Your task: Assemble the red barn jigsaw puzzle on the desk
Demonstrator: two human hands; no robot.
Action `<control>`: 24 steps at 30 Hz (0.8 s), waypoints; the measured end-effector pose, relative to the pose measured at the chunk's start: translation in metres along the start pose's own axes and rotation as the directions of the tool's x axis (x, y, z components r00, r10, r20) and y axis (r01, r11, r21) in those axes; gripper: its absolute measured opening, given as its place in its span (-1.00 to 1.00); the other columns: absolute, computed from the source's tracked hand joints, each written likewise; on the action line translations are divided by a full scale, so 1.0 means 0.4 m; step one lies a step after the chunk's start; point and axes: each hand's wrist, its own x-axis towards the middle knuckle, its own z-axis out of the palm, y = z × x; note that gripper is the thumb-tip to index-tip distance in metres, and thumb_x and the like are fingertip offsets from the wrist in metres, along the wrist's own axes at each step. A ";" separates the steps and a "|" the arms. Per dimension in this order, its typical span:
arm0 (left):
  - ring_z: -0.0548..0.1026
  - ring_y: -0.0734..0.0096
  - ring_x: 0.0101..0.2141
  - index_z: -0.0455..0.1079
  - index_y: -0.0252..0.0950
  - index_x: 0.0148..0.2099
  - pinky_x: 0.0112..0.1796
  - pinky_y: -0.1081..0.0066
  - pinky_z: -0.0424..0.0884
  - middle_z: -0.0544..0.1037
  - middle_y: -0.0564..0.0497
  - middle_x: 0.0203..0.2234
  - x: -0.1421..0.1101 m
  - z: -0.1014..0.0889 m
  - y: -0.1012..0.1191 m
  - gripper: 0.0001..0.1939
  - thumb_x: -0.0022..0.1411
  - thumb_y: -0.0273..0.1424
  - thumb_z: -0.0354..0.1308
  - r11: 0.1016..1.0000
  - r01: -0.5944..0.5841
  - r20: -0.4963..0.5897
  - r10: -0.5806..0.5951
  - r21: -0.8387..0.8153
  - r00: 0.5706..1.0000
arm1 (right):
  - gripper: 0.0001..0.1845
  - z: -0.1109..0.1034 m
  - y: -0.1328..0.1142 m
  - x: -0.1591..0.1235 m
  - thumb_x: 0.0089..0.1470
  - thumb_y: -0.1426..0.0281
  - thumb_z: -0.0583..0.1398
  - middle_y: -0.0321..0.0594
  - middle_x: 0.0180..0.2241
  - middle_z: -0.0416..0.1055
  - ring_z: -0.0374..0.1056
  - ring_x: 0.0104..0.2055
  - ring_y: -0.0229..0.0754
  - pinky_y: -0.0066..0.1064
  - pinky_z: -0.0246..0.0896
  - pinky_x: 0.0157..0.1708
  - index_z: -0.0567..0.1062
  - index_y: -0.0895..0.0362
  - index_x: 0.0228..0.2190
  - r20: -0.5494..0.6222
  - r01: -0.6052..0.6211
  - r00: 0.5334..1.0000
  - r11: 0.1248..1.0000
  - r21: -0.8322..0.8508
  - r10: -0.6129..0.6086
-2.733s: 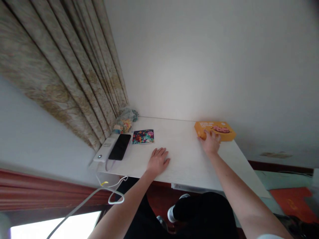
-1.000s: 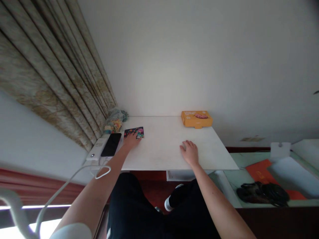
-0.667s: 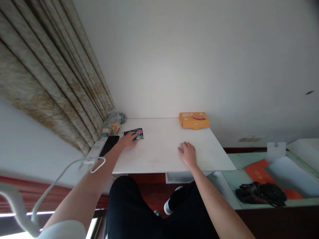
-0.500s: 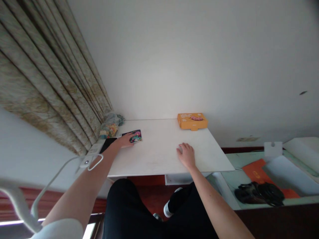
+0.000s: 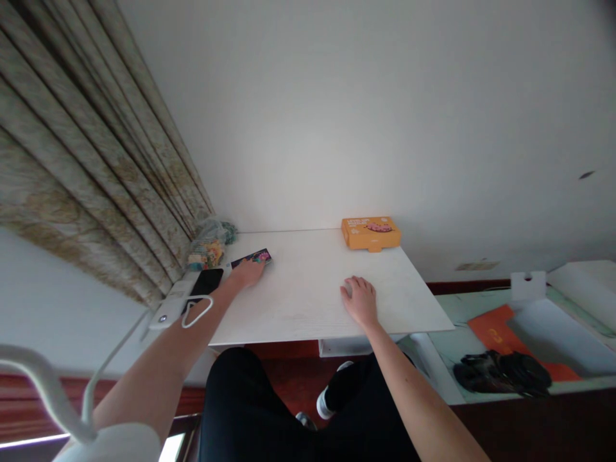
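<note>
A thin, dark card or booklet with a bright floral print [image 5: 262,255] is at the back left of the white desk [image 5: 298,289]. My left hand [image 5: 248,273] is closed over its near side, fingers curled and partly hiding the print. Its visible face looks narrow, but I cannot tell whether it is tilted or merely covered. My right hand [image 5: 360,300] lies palm down on the desk at the right, fingers relaxed and holding nothing. Beyond that hand, against the wall, sits an orange box [image 5: 371,234] with a pink picture on its lid.
Left of the card are a clear plastic bag with colourful contents [image 5: 208,247], a black phone [image 5: 208,282] and a white power strip [image 5: 166,314]. A white cable loops over my left forearm. On the lower glass surface at right lie a black camera-like object [image 5: 500,373] and an opened white box [image 5: 558,333].
My left hand has moved slightly right and its fingers have curled in over the card. Less of the printed face shows. More of the phone is visible. My right hand stays put.
</note>
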 end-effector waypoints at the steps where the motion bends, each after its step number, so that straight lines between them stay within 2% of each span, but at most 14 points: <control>1: 0.61 -0.12 -0.03 0.34 -0.45 0.29 0.03 0.03 0.45 0.61 -0.42 -0.06 -0.005 0.002 0.010 -0.51 0.39 -0.43 -0.03 1.000 0.026 -0.025 -0.026 0.004 0.999 | -0.69 0.000 0.000 0.000 0.30 0.30 0.14 0.01 0.10 0.48 0.29 0.16 0.10 -0.07 0.05 0.19 0.54 0.14 -0.02 -0.004 0.001 1.000 1.000 0.003 -0.001; 4: 0.63 -0.05 -0.10 0.32 -0.35 0.33 -0.06 0.07 0.50 0.63 -0.36 -0.06 -0.028 0.000 0.041 -0.49 0.40 -0.49 -0.09 0.990 0.126 -0.144 -0.133 -0.061 0.981 | -0.69 0.000 0.000 -0.001 0.30 0.30 0.14 0.01 0.10 0.48 0.29 0.15 0.10 -0.07 0.06 0.18 0.55 0.13 -0.02 -0.019 0.006 1.000 1.000 0.014 -0.005; 6: 0.64 0.04 -0.11 0.40 -0.25 0.27 -0.07 0.15 0.51 0.64 -0.26 -0.03 -0.050 -0.008 0.066 -0.53 0.40 -0.50 -0.09 0.963 0.143 -0.303 -0.209 -0.226 0.930 | -0.70 0.000 0.000 -0.001 0.30 0.30 0.14 0.00 0.09 0.49 0.30 0.14 0.10 -0.07 0.07 0.17 0.55 0.14 -0.03 -0.025 0.008 1.000 1.000 0.017 -0.008; 7: 0.63 0.08 -0.11 0.45 -0.22 0.22 -0.07 0.19 0.50 0.64 -0.21 -0.02 -0.062 -0.014 0.080 -0.55 0.40 -0.49 -0.07 0.934 0.114 -0.395 -0.251 -0.338 0.884 | -0.70 0.000 0.001 -0.001 0.29 0.30 0.15 0.00 0.08 0.49 0.30 0.13 0.10 -0.08 0.08 0.17 0.55 0.14 -0.03 -0.026 0.010 1.000 1.000 0.017 -0.009; 9: 0.62 0.12 -0.10 0.50 -0.21 0.14 -0.06 0.25 0.48 0.64 -0.16 -0.03 -0.085 -0.024 0.113 -0.63 0.40 -0.45 -0.01 0.831 -0.015 -0.541 -0.347 -0.555 0.766 | -0.70 0.001 0.002 -0.002 0.29 0.31 0.15 0.00 0.08 0.49 0.30 0.13 0.10 -0.08 0.08 0.17 0.55 0.15 -0.04 -0.028 0.014 0.999 1.000 0.018 -0.014; 11: 0.62 0.17 -0.16 0.52 -0.22 0.06 -0.09 0.30 0.46 0.66 -0.12 -0.12 -0.101 -0.031 0.150 -0.71 0.38 -0.38 0.07 0.658 -0.166 -0.579 -0.482 -0.735 0.658 | -0.71 0.004 0.004 -0.003 0.29 0.31 0.15 0.00 0.08 0.49 0.30 0.13 0.10 -0.07 0.09 0.18 0.55 0.15 -0.04 -0.033 0.020 0.999 1.000 0.022 -0.020; 12: 0.61 0.20 -0.20 0.53 -0.22 0.02 -0.12 0.32 0.46 0.66 -0.10 -0.18 -0.106 -0.031 0.169 -0.74 0.36 -0.34 0.11 0.541 -0.231 -0.550 -0.556 -0.809 0.623 | -0.71 0.005 0.006 -0.004 0.29 0.31 0.15 0.00 0.08 0.49 0.30 0.14 0.11 -0.06 0.09 0.18 0.55 0.15 -0.04 -0.036 0.024 0.999 0.999 0.024 -0.023; 13: 0.60 0.24 -0.25 0.53 -0.24 -0.02 -0.16 0.34 0.45 0.65 -0.08 -0.23 -0.108 -0.028 0.188 -0.76 0.33 -0.31 0.14 0.404 -0.285 -0.489 -0.626 -0.870 0.608 | -0.71 0.008 0.007 -0.004 0.29 0.31 0.15 0.01 0.08 0.49 0.30 0.14 0.11 -0.06 0.09 0.18 0.55 0.14 -0.04 -0.040 0.027 0.999 0.999 0.027 -0.026; 14: 0.59 0.27 -0.29 0.51 -0.25 -0.06 -0.20 0.36 0.45 0.64 -0.05 -0.28 -0.107 -0.022 0.207 -0.77 0.29 -0.29 0.18 0.246 -0.323 -0.400 -0.683 -0.914 0.611 | -0.71 0.010 0.008 -0.005 0.29 0.30 0.15 0.01 0.08 0.49 0.30 0.14 0.12 -0.05 0.09 0.18 0.55 0.15 -0.04 -0.045 0.030 0.999 0.999 0.030 -0.029; 16: 0.56 0.32 -0.35 0.47 -0.27 -0.14 -0.26 0.38 0.44 0.60 -0.02 -0.35 -0.103 -0.002 0.243 -0.77 0.19 -0.26 0.25 -0.093 -0.348 -0.171 -0.736 -0.933 0.655 | -0.71 0.013 0.011 -0.004 0.29 0.30 0.15 0.03 0.08 0.49 0.30 0.15 0.13 -0.02 0.11 0.18 0.56 0.15 -0.05 -0.057 0.034 0.998 0.999 0.036 -0.032; 18: 0.54 0.36 -0.39 0.41 -0.27 -0.17 -0.30 0.40 0.44 0.57 0.01 -0.38 -0.098 0.025 0.277 -0.71 0.10 -0.25 0.32 -0.364 -0.325 0.033 -0.709 -0.873 0.704 | -0.71 0.014 0.015 -0.003 0.29 0.31 0.14 0.05 0.05 0.50 0.32 0.12 0.13 0.01 0.14 0.17 0.56 0.16 -0.07 -0.075 0.038 0.997 0.998 0.052 -0.034; 20: 0.53 0.39 -0.41 0.35 -0.24 -0.17 -0.34 0.42 0.42 0.55 0.05 -0.39 -0.095 0.052 0.305 -0.66 0.06 -0.26 0.35 -0.510 -0.302 0.154 -0.671 -0.805 0.725 | -0.70 0.010 0.018 -0.002 0.30 0.31 0.12 0.05 0.00 0.52 0.36 0.07 0.12 0.02 0.19 0.14 0.56 0.17 -0.07 -0.109 0.057 0.993 0.994 0.094 -0.047; 24: 0.45 0.50 -0.51 0.27 -0.21 -0.19 -0.42 0.49 0.35 0.46 0.14 -0.47 -0.097 0.091 0.347 -0.69 0.09 -0.30 0.32 -0.617 -0.277 0.252 -0.631 -0.737 0.734 | -0.71 -0.012 -0.007 -0.016 0.33 0.29 0.11 0.03 -0.08 0.54 0.41 0.00 0.06 -0.04 0.32 0.09 0.57 0.15 -0.10 -0.190 0.225 0.965 0.941 0.252 -0.180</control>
